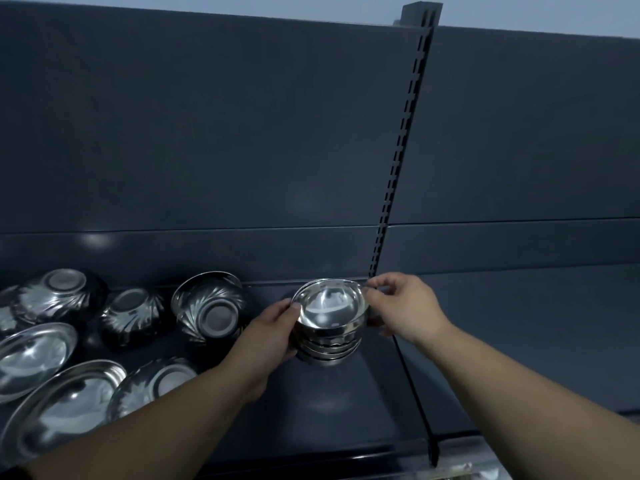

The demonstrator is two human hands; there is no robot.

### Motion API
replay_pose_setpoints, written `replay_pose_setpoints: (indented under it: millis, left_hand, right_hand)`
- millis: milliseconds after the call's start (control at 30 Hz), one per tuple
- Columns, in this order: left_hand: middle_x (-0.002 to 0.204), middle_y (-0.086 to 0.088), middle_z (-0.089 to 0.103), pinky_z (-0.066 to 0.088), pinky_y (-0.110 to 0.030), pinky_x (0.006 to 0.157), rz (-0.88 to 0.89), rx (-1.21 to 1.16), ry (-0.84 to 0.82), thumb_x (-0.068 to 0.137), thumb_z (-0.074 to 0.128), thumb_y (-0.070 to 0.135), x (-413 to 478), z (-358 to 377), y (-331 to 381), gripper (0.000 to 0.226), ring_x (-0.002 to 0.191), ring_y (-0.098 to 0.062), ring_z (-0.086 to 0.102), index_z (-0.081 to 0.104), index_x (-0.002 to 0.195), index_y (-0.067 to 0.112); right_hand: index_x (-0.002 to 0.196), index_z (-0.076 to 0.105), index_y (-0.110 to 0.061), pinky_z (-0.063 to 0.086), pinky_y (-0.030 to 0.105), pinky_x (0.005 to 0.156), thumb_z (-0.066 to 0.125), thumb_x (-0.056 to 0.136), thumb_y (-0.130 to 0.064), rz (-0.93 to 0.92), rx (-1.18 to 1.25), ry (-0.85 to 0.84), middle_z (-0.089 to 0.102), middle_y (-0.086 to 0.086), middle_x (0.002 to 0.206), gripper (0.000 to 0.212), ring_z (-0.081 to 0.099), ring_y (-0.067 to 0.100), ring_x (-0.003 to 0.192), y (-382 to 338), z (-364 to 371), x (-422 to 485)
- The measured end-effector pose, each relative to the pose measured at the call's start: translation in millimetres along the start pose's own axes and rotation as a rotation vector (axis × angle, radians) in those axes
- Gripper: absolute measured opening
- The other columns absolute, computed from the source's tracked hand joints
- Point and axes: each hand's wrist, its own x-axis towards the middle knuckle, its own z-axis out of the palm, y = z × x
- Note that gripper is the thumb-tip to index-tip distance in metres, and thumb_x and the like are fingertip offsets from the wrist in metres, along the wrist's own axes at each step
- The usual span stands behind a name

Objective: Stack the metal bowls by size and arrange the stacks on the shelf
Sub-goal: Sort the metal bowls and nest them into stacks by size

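At the lower left of the frame, two plain shallow bowls (33, 358) lie loose, open side up. Behind and just right of them, several fluted bowls (133, 315) are scattered. Most are upside down, one nearer the middle is tipped on its side, and none is nested. They look like more than one size not yet sorted, so I judge most of the task is left.

Further right, the left hand (268, 336) wraps its fingers round the left side of a stack (329, 344) of small nested bowls, thumb at the rim. The stack is in the lower middle of the frame, on or just above the shelf (346, 410); I cannot tell which. Its top bowl (330, 303) sits slightly askew, not fully seated. The right hand (405, 306) pinches that bowl's right rim between thumb and forefinger. This one stack seems nearly built but not finally placed.

Behind is the dark back panel (207, 133). A slotted upright (405, 133) and a divider strip (414, 393) bound the bay close on the right, and the loose bowls crowd its left.
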Motion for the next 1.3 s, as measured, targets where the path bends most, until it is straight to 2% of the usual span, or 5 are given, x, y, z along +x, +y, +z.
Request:
replay_pose_setpoints:
  millis: [233, 400, 733, 1033, 1300]
  left_hand:
    - [0.117, 0.008, 0.067, 0.052, -0.026, 0.074, 0.043, 0.041, -0.054, 0.095, 0.052, 0.039, -0.5, -1.2, -7.0, 0.034, 0.106, -0.012, 0.064, 0.053, 0.129, 0.036]
    - [0.124, 0.009, 0.064, 0.053, -0.025, 0.079, 0.053, 0.021, -0.080, 0.097, 0.050, 0.038, 4.8, 5.6, -10.6, 0.033, 0.112, -0.011, 0.062, 0.052, 0.130, 0.038]
    - [0.129, 0.010, 0.058, 0.050, -0.022, 0.075, 0.063, 0.076, -0.040, 0.097, 0.051, 0.029, 25.4, 28.8, -7.3, 0.044, 0.109, -0.010, 0.058, 0.041, 0.139, 0.038]
    - [0.147, 0.002, 0.043, 0.033, -0.030, 0.113, 0.196, 0.582, 0.075, 0.088, 0.061, 0.040, -7.2, 1.8, -4.3, 0.066, 0.132, -0.013, 0.044, 0.035, 0.146, 0.024]
    - [0.142, 0.004, 0.044, 0.025, -0.018, 0.111, 0.510, 0.880, 0.128, 0.088, 0.062, 0.035, -47.8, -65.0, 6.6, 0.055, 0.133, -0.010, 0.038, 0.045, 0.139, 0.022]
  right_hand:
    - [0.127, 0.056, -0.038, 0.044, 0.002, 0.080, 0.069, 0.083, -0.045, -0.102, 0.138, -0.170, 0.065, -0.026, 0.108, 0.046, 0.059, -0.020, 0.093, 26.3, 6.2, -16.3]
    - [0.151, 0.019, -0.039, 0.045, 0.018, 0.101, 0.086, 0.068, -0.032, -0.120, 0.203, -0.341, 0.047, -0.020, 0.139, 0.107, 0.052, 0.005, 0.127, 42.2, 7.7, -11.9]
    - [0.152, 0.026, -0.029, 0.041, 0.023, 0.105, 0.078, 0.080, -0.014, -0.133, 0.303, -0.239, 0.051, -0.017, 0.138, 0.090, 0.052, 0.002, 0.126, 50.4, 11.8, 22.6]
    - [0.125, 0.052, -0.016, 0.042, 0.024, 0.092, 0.083, 0.070, -0.042, 0.085, 0.001, -0.030, 0.057, -0.006, 0.115, 0.069, 0.058, 0.016, 0.111, 66.6, 29.1, -31.8]
    - [0.105, 0.064, -0.024, 0.046, 0.021, 0.085, 0.078, 0.074, -0.046, -0.040, -0.161, -0.237, 0.066, -0.010, 0.104, 0.041, 0.063, 0.008, 0.097, 46.4, 78.7, -74.9]
